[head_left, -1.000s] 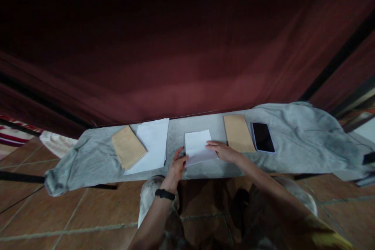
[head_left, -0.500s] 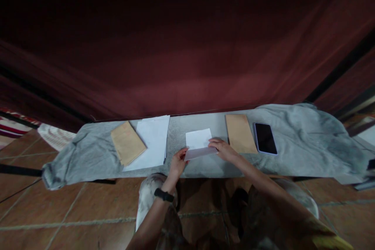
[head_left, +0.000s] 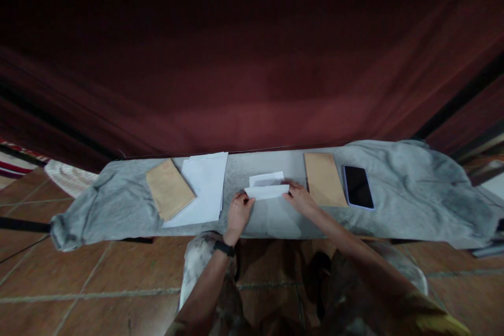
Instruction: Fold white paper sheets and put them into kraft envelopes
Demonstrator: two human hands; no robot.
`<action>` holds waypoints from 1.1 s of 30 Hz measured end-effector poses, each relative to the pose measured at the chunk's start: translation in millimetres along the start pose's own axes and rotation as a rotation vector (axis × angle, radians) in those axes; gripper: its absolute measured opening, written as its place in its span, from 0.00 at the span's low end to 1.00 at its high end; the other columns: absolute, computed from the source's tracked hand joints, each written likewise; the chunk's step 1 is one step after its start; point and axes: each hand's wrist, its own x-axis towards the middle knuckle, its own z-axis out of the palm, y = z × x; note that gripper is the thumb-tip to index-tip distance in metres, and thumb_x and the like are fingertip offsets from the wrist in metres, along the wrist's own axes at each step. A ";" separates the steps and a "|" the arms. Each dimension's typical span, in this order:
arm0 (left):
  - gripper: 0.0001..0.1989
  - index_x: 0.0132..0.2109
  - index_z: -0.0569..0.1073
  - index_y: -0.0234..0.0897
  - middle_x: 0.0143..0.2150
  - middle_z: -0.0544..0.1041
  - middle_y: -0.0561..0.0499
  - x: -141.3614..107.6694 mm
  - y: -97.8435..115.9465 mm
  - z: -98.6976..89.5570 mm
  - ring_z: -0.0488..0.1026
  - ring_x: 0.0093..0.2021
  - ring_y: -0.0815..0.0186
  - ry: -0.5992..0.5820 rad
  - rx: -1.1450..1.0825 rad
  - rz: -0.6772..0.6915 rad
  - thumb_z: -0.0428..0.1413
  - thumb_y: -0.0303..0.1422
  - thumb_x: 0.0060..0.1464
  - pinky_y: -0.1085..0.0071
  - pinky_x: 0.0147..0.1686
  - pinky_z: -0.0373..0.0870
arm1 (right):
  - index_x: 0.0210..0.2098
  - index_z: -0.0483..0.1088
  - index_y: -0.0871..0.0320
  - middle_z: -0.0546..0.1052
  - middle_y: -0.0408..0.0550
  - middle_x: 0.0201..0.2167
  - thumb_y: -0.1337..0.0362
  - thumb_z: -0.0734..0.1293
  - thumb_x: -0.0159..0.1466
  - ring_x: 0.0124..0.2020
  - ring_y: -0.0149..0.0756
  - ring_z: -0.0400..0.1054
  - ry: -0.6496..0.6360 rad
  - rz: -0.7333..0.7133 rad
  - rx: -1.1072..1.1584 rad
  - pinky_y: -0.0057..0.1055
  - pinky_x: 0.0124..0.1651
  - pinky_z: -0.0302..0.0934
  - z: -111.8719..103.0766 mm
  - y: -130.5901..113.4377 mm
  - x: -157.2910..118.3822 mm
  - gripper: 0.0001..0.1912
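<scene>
A white sheet of paper (head_left: 266,192) lies partly folded over on the grey cloth in the middle, its near part raised across the far part. My left hand (head_left: 239,212) pinches the left end of the folded part, a dark band on its wrist. At the right end, my right hand (head_left: 299,198) grips the same paper between thumb and fingers. Just left of it are stacked white sheets (head_left: 207,181) with brown envelopes (head_left: 169,189) on top. One more brown envelope (head_left: 325,178) lies right of my right hand.
A phone or tablet with a dark screen (head_left: 358,187) lies right of the single envelope. The grey cloth (head_left: 413,189) is rumpled at both ends of the narrow bench. Behind it hangs a dark red cloth (head_left: 252,89). Tiled floor (head_left: 129,268) shows below.
The near part of the paper has been lifted and folded away from me over the far part. Both hands have moved with it, slightly forward. The view has shifted a little.
</scene>
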 end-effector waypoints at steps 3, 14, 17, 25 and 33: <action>0.07 0.35 0.79 0.37 0.40 0.79 0.47 4.5 3.1 -1.1 0.76 0.40 0.64 -0.014 0.043 -0.030 0.59 0.34 0.61 0.70 0.43 0.69 | 0.48 0.75 0.60 0.74 0.59 0.60 0.66 0.65 0.68 0.62 0.47 0.67 0.005 0.016 0.000 0.45 0.66 0.59 2.0 3.3 1.9 0.11; 0.10 0.37 0.81 0.39 0.42 0.82 0.45 15.5 10.7 -2.7 0.79 0.41 0.61 -0.073 0.147 -0.120 0.59 0.39 0.61 0.70 0.40 0.68 | 0.38 0.74 0.55 0.75 0.53 0.58 0.74 0.63 0.65 0.63 0.42 0.65 0.076 0.022 0.056 0.46 0.66 0.60 6.0 19.9 7.3 0.10; 0.10 0.38 0.81 0.38 0.42 0.82 0.44 16.4 13.1 -2.7 0.79 0.41 0.61 -0.087 0.166 -0.135 0.59 0.39 0.61 0.70 0.40 0.68 | 0.37 0.74 0.55 0.76 0.53 0.57 0.73 0.63 0.65 0.63 0.41 0.65 0.080 0.021 0.055 0.44 0.66 0.60 4.8 19.7 7.5 0.09; 0.10 0.38 0.80 0.38 0.44 0.82 0.44 15.8 16.7 -2.9 0.79 0.42 0.60 -0.098 0.192 -0.156 0.58 0.40 0.61 0.70 0.38 0.67 | 0.41 0.73 0.57 0.71 0.58 0.62 0.70 0.65 0.65 0.63 0.48 0.65 0.083 0.035 0.009 0.48 0.66 0.59 6.4 13.4 1.7 0.06; 0.10 0.37 0.80 0.39 0.43 0.82 0.44 15.0 19.6 -4.4 0.79 0.42 0.60 -0.093 0.180 -0.166 0.59 0.39 0.61 0.69 0.38 0.68 | 0.63 0.65 0.59 0.60 0.57 0.71 0.70 0.62 0.66 0.70 0.50 0.56 0.089 -0.004 -0.051 0.51 0.71 0.52 7.0 9.1 -2.0 0.25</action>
